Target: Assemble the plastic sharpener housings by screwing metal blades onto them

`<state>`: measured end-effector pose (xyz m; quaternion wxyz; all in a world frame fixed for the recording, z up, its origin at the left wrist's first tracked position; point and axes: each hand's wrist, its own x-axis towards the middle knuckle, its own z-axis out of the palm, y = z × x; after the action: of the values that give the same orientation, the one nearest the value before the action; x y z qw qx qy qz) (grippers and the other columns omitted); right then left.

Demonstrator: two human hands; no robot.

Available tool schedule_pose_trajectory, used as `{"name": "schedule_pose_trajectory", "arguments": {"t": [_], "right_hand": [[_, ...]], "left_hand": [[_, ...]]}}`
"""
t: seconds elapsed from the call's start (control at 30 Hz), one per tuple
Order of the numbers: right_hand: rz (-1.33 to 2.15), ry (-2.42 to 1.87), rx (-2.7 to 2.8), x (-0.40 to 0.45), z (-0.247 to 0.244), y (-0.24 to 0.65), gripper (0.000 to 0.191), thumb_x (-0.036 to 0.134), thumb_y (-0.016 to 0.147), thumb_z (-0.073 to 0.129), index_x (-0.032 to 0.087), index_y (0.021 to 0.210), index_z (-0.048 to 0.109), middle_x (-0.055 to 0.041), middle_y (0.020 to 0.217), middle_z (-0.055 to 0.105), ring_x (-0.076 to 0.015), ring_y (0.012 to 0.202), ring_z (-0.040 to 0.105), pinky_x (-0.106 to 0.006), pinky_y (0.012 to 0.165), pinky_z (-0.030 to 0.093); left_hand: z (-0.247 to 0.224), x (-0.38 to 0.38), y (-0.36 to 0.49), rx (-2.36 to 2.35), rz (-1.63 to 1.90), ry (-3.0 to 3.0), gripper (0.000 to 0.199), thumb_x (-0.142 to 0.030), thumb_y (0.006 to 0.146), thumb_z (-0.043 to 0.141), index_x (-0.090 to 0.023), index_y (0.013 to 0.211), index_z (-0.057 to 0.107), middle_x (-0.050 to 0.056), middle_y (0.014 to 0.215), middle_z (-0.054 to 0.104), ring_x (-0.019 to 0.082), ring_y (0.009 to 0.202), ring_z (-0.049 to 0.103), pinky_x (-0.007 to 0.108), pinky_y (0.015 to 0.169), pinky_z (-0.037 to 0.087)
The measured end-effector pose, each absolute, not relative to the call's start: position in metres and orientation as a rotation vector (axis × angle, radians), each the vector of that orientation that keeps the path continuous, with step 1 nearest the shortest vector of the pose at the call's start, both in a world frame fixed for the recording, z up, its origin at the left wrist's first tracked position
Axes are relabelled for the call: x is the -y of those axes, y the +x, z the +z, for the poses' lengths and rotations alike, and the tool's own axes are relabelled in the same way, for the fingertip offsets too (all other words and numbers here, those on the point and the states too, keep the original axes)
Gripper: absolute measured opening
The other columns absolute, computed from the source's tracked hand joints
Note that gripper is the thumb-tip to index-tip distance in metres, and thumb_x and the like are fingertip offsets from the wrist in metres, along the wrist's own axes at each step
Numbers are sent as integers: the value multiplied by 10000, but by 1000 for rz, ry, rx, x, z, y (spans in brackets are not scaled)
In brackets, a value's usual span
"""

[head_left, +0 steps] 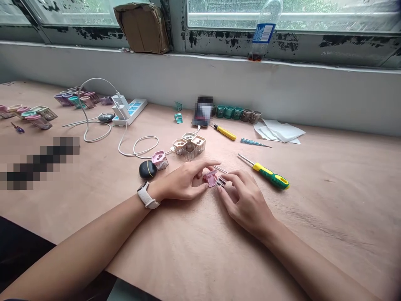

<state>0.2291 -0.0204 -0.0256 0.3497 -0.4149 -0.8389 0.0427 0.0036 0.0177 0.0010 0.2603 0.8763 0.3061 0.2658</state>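
Observation:
Over the middle of the table, my left hand [188, 179] is closed on a small pink plastic part [210, 178], which looks like the body of a pencil sharpener. My right hand [246, 200] pinches a small clear piece with dark and silvery strips [221, 182], right beside the pink part. Whether the two pieces are joined, I cannot tell. A thin rod [220, 169] shows just behind my fingers; its ends are hidden. Left of my left hand stands a pink two-hole pencil sharpener [160, 160]. Behind my hands is a cluster of cream pencil sharpeners [189, 146].
A green-yellow screwdriver [271, 175], a yellow-handled tool [225, 132] and a blue slim screwdriver [255, 143] lie right. A black case [147, 169] is near my left wrist. White cables run from a power strip [133, 110]. Green and brown sharpeners [229, 112] line the wall.

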Motion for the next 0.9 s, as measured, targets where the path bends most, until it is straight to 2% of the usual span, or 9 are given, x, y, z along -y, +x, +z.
{"name": "schedule_pose_trajectory", "arguments": {"t": [0.17, 0.33, 0.53, 0.7, 0.9], "right_hand": [[172, -1067, 2165, 21, -24, 227, 211, 243, 977, 608, 174, 1174, 635, -97, 1043, 647, -235, 985, 603, -393, 869, 496], [191, -1032, 2184, 22, -24, 228, 209, 233, 970, 621, 167, 1168, 636, -90, 1053, 650, -230, 1001, 598, -388, 890, 487], [196, -1057, 2192, 21, -26, 228, 182, 237, 982, 600, 159, 1144, 631, -92, 1036, 639, -236, 984, 594, -386, 867, 484], [240, -1108, 2177, 22, -26, 225, 181, 241, 980, 600, 165, 1143, 623, -94, 1032, 628, -239, 982, 596, -381, 851, 484], [302, -1133, 2158, 21, -26, 225, 162, 248, 968, 620, 169, 1110, 625, -86, 1025, 622, -228, 961, 600, -365, 827, 479]], "left_hand": [[5, -15, 6, -777, 681, 2376, 397, -167, 940, 615, -209, 1334, 604, 91, 1213, 673, 181, 970, 634, 315, 877, 520], [7, -14, 7, -805, 649, 2319, 404, -142, 914, 661, -196, 1311, 612, 26, 965, 695, 123, 717, 573, 254, 702, 485], [7, -14, 8, -802, 648, 2237, 380, -110, 903, 666, -187, 1274, 631, -10, 833, 648, 107, 675, 556, 223, 629, 451], [5, -14, 7, -799, 675, 2215, 322, -120, 905, 673, -181, 1221, 652, -2, 846, 667, 109, 688, 579, 225, 636, 461], [6, -14, 8, -810, 662, 2228, 340, -145, 920, 664, -186, 1257, 655, 27, 908, 705, 121, 715, 610, 241, 657, 492]]}}
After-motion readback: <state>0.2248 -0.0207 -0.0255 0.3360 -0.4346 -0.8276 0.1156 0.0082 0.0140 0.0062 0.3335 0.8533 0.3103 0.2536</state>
